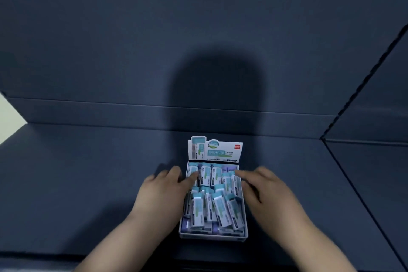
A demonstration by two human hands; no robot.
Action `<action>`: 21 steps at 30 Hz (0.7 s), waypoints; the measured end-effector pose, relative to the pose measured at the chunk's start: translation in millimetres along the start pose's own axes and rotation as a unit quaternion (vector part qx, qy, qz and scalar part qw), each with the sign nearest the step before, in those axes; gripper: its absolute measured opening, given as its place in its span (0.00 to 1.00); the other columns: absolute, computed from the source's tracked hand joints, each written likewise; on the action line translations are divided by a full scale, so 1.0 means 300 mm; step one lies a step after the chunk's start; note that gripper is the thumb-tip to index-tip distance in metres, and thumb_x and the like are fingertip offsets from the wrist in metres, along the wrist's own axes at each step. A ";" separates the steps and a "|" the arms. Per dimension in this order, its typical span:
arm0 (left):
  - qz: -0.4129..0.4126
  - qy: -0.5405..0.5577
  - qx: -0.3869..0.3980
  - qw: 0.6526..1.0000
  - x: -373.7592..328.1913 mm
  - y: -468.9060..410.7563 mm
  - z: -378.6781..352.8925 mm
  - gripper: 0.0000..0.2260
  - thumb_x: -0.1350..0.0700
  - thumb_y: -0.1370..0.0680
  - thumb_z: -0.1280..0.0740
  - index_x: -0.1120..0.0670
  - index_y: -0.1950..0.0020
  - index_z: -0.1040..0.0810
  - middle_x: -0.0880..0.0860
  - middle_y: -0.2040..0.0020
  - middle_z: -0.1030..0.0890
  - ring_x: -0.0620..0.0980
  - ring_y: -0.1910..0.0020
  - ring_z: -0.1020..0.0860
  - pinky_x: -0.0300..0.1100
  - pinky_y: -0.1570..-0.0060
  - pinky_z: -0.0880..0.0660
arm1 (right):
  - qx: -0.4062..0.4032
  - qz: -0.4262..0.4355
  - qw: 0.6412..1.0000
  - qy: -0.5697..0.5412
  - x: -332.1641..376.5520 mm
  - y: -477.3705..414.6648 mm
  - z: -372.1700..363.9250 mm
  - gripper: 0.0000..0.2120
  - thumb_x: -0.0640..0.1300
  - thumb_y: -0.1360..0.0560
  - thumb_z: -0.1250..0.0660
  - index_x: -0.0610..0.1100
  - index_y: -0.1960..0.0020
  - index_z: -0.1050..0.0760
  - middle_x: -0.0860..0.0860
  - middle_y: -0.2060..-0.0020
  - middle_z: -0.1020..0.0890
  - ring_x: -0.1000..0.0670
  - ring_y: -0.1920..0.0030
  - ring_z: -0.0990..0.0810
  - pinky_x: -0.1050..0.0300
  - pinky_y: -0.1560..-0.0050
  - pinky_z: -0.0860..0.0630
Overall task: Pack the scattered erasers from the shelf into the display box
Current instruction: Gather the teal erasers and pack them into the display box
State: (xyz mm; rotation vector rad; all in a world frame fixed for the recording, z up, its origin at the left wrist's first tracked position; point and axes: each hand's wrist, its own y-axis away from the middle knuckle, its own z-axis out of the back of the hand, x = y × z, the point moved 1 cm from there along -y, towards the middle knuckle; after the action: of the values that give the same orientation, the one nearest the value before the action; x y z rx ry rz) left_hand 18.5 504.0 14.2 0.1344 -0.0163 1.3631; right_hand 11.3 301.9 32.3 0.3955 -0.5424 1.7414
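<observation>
The display box [212,237] sits on the dark blue shelf [88,183], near its front edge, with its printed header card [215,149] standing upright at the back. The erasers [207,205], in white and teal sleeves, lie inside the box in two rough rows, several tilted and overlapping, and some purple ones show at the back right corner and along the front wall. The left hand [163,192] lies just beside the box's left wall, released, with its fingers [192,178] stretched out flat and one tip touching an eraser in the back row. The right hand [265,192] lies beside the right wall, also released, and its straight fingers [240,174] reach the erasers at the back right, though blur hides the exact contact. A rounded shadow [216,86] falls on the back panel [198,28] behind the box
</observation>
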 end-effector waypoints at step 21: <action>-0.056 0.032 -0.017 0.998 -0.030 -0.023 0.024 0.30 0.57 0.22 0.43 0.39 0.24 0.52 0.52 0.39 0.34 0.54 0.42 0.30 0.43 0.47 0.35 | 0.126 -0.033 0.981 0.140 0.063 -0.070 -0.007 0.21 0.51 0.21 0.53 0.60 0.29 0.38 0.55 0.49 0.32 0.53 0.40 0.33 0.54 0.36 0.38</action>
State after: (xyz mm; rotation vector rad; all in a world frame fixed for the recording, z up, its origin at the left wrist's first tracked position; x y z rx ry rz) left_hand 23.9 493.1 19.9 0.0625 0.0206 1.2537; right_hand 27.3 322.2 43.6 0.3334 -0.1045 1.7684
